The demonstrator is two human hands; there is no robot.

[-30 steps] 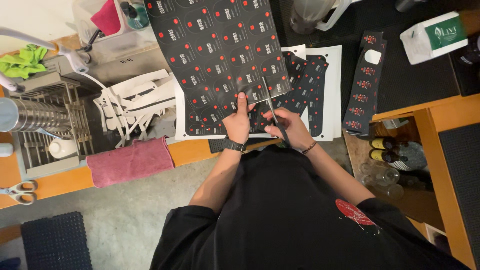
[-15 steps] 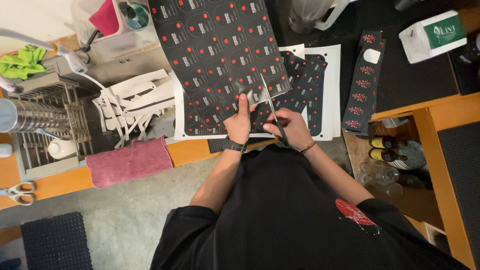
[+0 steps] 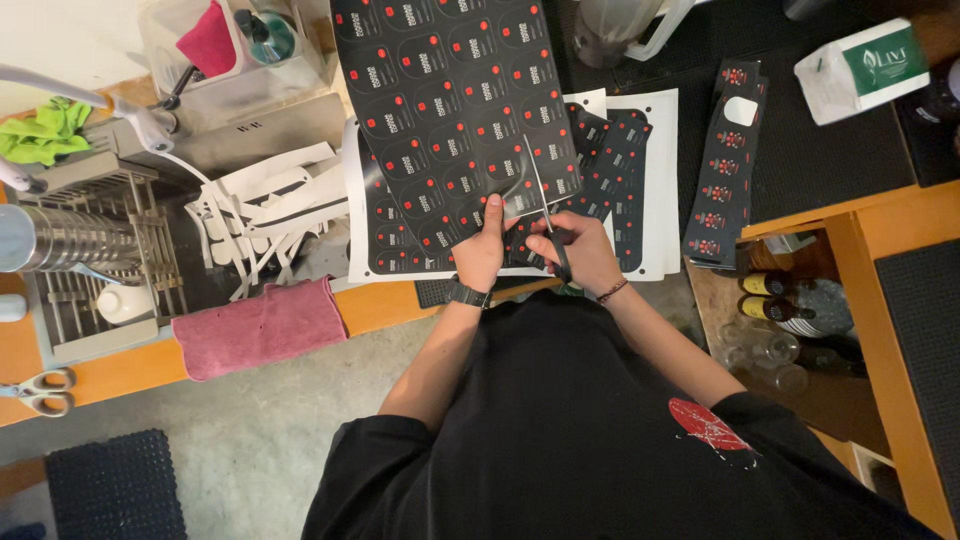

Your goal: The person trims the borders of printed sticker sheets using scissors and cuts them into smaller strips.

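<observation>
My left hand (image 3: 483,247) grips the near edge of a large black sheet of printed labels with red dots (image 3: 455,100), holding it up over the counter. My right hand (image 3: 578,251) holds a pair of scissors (image 3: 541,208), its blades pointing away from me and cutting into the sheet just right of my left thumb. Under the held sheet lie more black label sheets with white margins (image 3: 640,190).
A stack of cut black label strips (image 3: 722,170) lies to the right. White paper offcuts (image 3: 265,215) are piled at left beside a metal rack (image 3: 95,250). A pink cloth (image 3: 262,326) hangs over the counter edge. Another pair of scissors (image 3: 38,388) lies far left. Bottles (image 3: 790,310) stand below right.
The scissors have advanced further into the black sheet, away from me. My left hand has shifted slightly along the sheet's edge; the sheet has turned a little.
</observation>
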